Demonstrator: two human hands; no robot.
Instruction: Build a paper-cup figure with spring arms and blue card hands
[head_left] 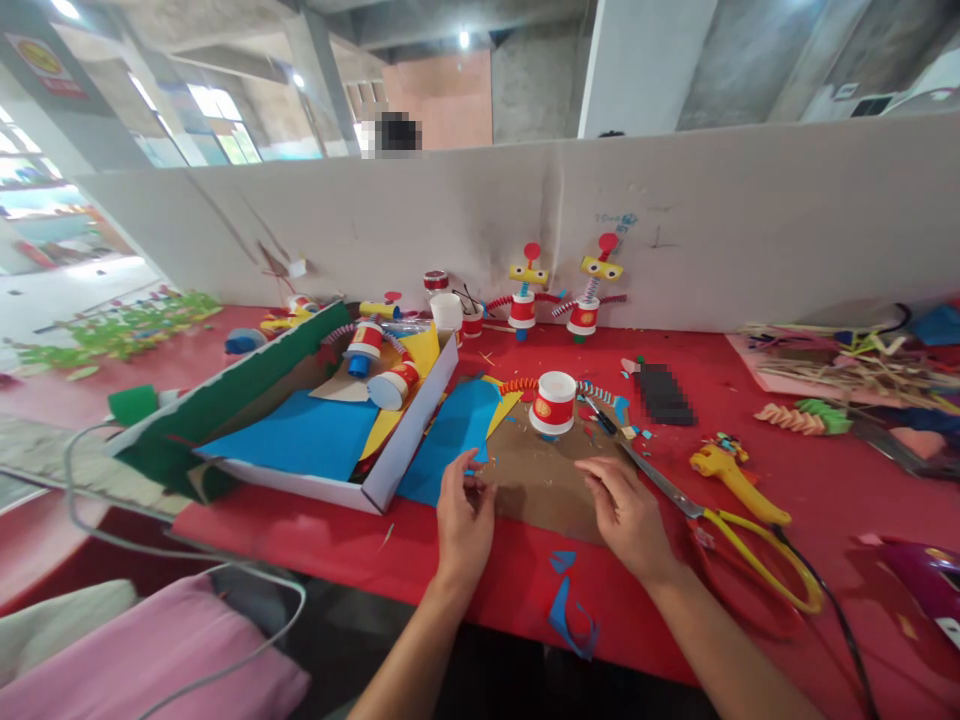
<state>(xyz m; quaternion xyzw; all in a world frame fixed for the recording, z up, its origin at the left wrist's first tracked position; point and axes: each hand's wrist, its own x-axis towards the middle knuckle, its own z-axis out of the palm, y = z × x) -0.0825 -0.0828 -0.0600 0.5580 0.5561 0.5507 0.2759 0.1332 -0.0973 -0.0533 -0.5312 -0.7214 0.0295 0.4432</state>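
Observation:
A red and white paper cup (553, 405) stands upside down on a sheet of brown cardboard (525, 475), with an orange folded-paper arm (519, 384) on its left and a pale blue striped one (596, 392) on its right. Nearer to me and left of the cup, my left hand (465, 515) is loosely curled, thumb apart from the fingers, nothing visible in it. My right hand (628, 512), fingers bent and apart, hovers in front of the cup on the right and also looks bare. Neither hand touches the cup.
An open box (390, 465) with blue and yellow sheets is at the left. Yellow-handled scissors (757, 560) and a yellow glue gun (739, 480) lie at the right. Two cup figures (523, 310) stand by the white partition (450, 220). Blue scraps (570, 615) lie near the front edge.

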